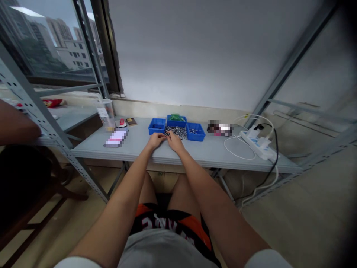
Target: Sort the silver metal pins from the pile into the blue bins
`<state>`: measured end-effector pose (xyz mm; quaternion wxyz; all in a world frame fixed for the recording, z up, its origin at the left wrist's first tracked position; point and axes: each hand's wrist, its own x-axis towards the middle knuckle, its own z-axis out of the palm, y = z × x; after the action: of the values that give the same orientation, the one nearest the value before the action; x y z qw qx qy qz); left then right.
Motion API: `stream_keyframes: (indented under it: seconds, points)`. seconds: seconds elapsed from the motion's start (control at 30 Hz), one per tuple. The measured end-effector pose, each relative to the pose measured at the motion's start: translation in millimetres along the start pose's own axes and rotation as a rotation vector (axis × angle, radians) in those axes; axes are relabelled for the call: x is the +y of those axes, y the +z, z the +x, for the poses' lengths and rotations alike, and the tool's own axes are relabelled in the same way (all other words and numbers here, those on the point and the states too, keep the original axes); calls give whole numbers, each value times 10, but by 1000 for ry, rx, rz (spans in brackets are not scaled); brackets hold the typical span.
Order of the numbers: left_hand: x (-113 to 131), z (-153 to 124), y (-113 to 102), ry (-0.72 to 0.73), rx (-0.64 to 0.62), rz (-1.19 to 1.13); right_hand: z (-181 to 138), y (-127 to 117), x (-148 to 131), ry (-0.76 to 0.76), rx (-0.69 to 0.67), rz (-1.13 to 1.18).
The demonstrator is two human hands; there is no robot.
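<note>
My left hand [156,140] and my right hand [174,140] meet at the fingertips over the near part of the table. Both sets of fingers are pinched together; whatever is between them is too small to make out. Just beyond lies a heap of small shiny metal parts [178,131]. Around it stand a left blue bin [156,130] with dark contents, a back blue bin [176,123] holding green pieces [176,117], and a right blue bin [195,137] with some metal parts inside.
On the left of the grey table [134,149] are a phone [116,137], a plastic cup [106,113] and a small dark box [131,121]. At right lie a pixelated item [220,128], a white power strip [258,145] and loose cables. Another person's arm [16,124] shows far left.
</note>
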<state>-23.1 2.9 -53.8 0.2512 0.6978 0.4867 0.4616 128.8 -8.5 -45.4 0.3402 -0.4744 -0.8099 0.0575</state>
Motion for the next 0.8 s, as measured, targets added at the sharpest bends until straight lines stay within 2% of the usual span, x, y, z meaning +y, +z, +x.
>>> stream_keyframes:
  seconds: [0.13,0.33,0.8]
  points:
    - [2,9,2,0,-27,21,10,-2,9,36,-17,43]
    - [-44,30,12,-41,64,21,55,20,81,124,39,59]
    - [-94,47,7,-56,119,-31,61,36,90,149,66,59]
